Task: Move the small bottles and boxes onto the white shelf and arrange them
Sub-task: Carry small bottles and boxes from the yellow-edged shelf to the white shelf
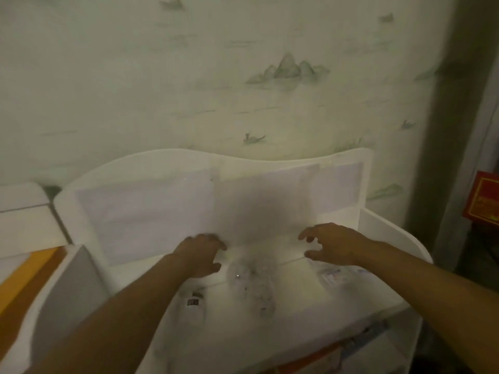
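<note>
The frame is blurred. The white shelf [294, 295] stands against the wall with a wavy back panel. A clear plastic bottle [252, 287] lies on its top surface between my hands. A white item with a dark label [193, 302] lies under my left forearm, and a pale labelled pack [330, 276] lies under my right wrist. My left hand [201, 252] hovers left of the bottle, fingers curled loosely, holding nothing. My right hand [329, 245] is spread open above the shelf, to the right of the bottle.
A white cabinet [24, 209] and an orange-brown surface [24, 287] are at the left. A red box [483, 201] sits at the right edge beside a dark pillar. The shelf has raised side walls [391, 233]. Orange and blue items [351, 344] show on the level below.
</note>
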The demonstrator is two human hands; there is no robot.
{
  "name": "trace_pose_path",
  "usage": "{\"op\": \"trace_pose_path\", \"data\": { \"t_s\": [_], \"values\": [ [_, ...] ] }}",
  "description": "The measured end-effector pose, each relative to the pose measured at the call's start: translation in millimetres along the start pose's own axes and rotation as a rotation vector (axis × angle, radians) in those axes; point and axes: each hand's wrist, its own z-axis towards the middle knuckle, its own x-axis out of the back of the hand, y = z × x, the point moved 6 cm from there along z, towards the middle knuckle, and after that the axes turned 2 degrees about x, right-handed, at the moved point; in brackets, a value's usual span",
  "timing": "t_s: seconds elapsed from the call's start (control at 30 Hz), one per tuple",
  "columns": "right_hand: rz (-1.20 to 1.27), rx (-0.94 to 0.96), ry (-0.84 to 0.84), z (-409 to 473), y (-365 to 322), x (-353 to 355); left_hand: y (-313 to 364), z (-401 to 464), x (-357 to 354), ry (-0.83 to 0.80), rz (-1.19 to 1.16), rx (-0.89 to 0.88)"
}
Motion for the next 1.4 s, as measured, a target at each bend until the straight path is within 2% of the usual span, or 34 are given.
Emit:
{"op": "trace_pose_path", "data": {
  "t_s": [0.13,0.3,0.47,0.6,0.8,1.0,1.2,1.4],
  "values": [
    [-0.01,0.15,0.061,28.3,-52.2,2.9,-36.2,-53.4,30.9,0.056,0.052,0.07],
    [-0.031,0.323,0.108,57.1,-149.6,-8.2,-119.9,-152.6,39.8,0.058,0.165,0.243],
    [-0.001,0.493,0.121,64.7,-257.8,-5.1,-191.5,-253.4,42.3,0.094,0.163,0.428],
    [0.021,0.582,0.106,54.7,-347.6,-10.7,-232.4,-319.6,24.8,0.107,0.131,0.488],
    [0.048,0.639,0.17,40.3,-477.1,-29.2,-298.6,-422.3,-11.0,0.072,0.142,0.475],
    [-0.031,0.659,0.167,33.8,-593.2,-53.7,-384.8,-544.6,-67.5,-0.022,0.079,0.638],
    [-0.14,0.635,0.071,30.6,-653.8,-93.3,-449.1,-640.4,-109.7,-0.071,0.021,0.787],
    [-0.196,0.655,0.029,55.1,-706.4,-125.1,-485.8,-656.5,-140.4,-0.067,-0.026,0.805]
  ]
}}
